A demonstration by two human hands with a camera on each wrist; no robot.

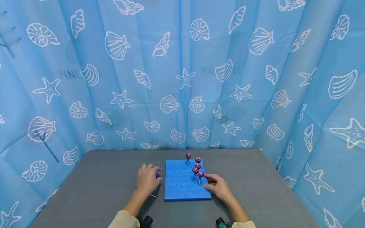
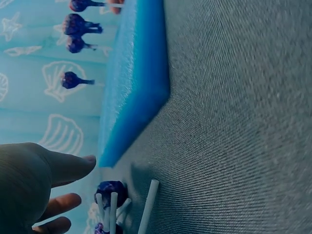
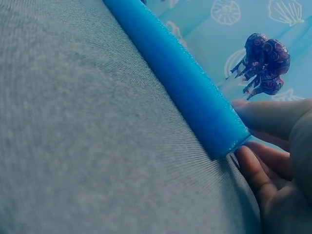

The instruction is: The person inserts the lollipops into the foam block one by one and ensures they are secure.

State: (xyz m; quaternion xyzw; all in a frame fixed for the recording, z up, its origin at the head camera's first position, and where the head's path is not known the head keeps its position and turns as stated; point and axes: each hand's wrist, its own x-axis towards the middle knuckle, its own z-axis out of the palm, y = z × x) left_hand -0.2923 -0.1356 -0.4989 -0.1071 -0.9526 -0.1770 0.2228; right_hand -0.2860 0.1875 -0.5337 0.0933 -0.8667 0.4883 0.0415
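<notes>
The person's left hand (image 1: 147,180) lies palm down on the grey table (image 1: 94,183), just off the left edge of the blue foam board (image 1: 182,186), and covers a small heap of loose lollipops (image 2: 111,192). From the head view only one purple wrapper shows at the fingertips and a bit of white stick near the wrist. The left wrist view shows the heap lying under the hand, several white sticks side by side with a purple head among them, while the thumb and fingers are stretched out fairly straight above them; whether a finger actually pinches a stick cannot be told. The right hand (image 1: 219,186) rests at the opposite, right edge of the board, with its relaxed fingers against the foam. In the right wrist view one finger lies along the top of the edge and another below it beside the corner, so the hand touches the board without closing around it. Just beyond the right hand's fingertips five standing lollipops (image 1: 196,166) are stuck upright in the board's holes, clustered close together, the nearest one right beside the index finger. A blue curtain (image 1: 182,72) printed with white shells and starfish hangs behind the table, well beyond both hands.
</notes>
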